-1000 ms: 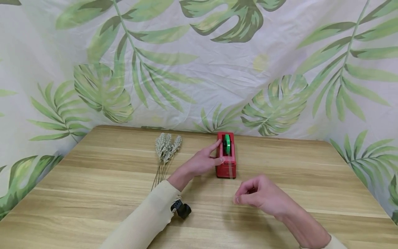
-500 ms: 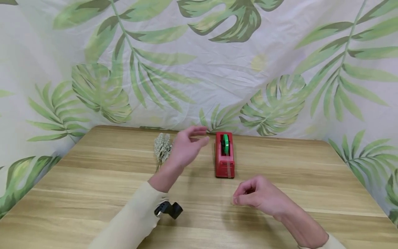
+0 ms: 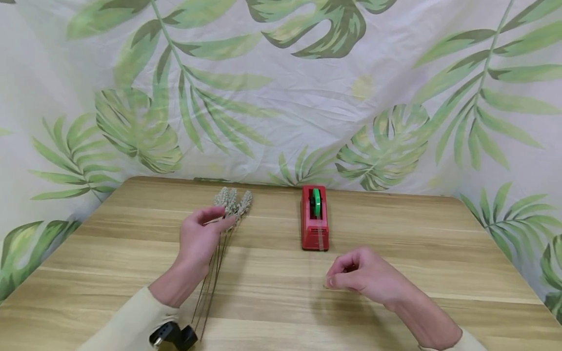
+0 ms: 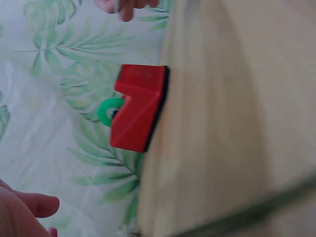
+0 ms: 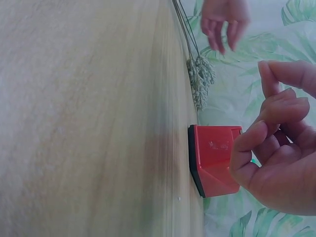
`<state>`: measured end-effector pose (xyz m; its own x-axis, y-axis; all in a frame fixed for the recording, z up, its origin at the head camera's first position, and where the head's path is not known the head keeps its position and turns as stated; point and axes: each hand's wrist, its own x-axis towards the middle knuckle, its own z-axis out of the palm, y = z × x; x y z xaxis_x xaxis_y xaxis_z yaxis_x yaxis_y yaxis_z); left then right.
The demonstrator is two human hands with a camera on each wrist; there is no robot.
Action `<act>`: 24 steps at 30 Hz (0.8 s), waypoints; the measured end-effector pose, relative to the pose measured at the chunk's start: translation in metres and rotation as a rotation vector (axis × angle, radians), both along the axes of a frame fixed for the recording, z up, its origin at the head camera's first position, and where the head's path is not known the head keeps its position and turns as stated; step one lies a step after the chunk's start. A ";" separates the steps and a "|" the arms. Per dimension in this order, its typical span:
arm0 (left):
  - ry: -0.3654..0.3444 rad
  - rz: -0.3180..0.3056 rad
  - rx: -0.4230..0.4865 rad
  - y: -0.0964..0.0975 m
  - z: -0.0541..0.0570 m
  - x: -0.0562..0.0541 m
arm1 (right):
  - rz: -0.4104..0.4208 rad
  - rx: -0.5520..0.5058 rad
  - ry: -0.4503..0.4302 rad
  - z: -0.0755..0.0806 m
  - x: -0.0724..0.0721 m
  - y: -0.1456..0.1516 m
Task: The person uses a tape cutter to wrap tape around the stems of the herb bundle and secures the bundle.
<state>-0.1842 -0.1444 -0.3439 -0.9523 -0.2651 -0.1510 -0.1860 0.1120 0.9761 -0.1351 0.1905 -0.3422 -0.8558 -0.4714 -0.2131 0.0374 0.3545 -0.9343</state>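
My left hand point(image 3: 199, 239) hovers over a bunch of dried flowers point(image 3: 243, 202) with thin dark stems, fingers loosely bent and holding nothing. Whether it touches the stems is hard to tell in the head view; the right wrist view shows it apart from the flower heads. Thumb and forefinger of my right hand point(image 3: 369, 275) pinch a small piece of clear tape point(image 3: 326, 282), barely visible at the fingertips. A red tape dispenser point(image 3: 314, 239) with a green roll point(image 3: 316, 202) stands between the hands, towards the back.
The wooden table point(image 3: 395, 224) ends at a leaf-patterned cloth point(image 3: 307, 112) hanging behind it. A black wrist camera point(image 3: 173, 336) sits on the left sleeve, close to the stem ends.
My left hand has let go of the tape dispenser and moved left and nearer, over the dried flowers. The right hand stays nearly still, pinching the tape.
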 end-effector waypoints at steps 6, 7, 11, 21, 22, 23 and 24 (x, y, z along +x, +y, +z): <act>-0.064 0.001 0.007 -0.014 -0.024 0.012 | -0.002 -0.002 -0.009 0.002 0.001 0.000; -0.069 -0.001 0.003 -0.015 -0.027 0.013 | -0.003 -0.002 -0.009 0.002 0.001 0.000; -0.084 -0.016 -0.050 -0.018 -0.032 0.015 | 0.001 -0.004 -0.004 0.002 0.001 0.000; -0.121 -0.096 -0.248 -0.028 -0.034 0.007 | 0.002 0.000 0.012 0.003 0.001 0.002; -0.125 -0.101 -0.263 -0.029 -0.034 0.006 | 0.002 0.001 0.012 0.003 0.001 0.002; -0.129 -0.107 -0.274 -0.029 -0.034 0.005 | 0.002 0.001 0.012 0.003 0.001 0.002; -0.129 -0.113 -0.288 -0.030 -0.034 0.004 | 0.003 0.001 0.012 0.003 0.001 0.001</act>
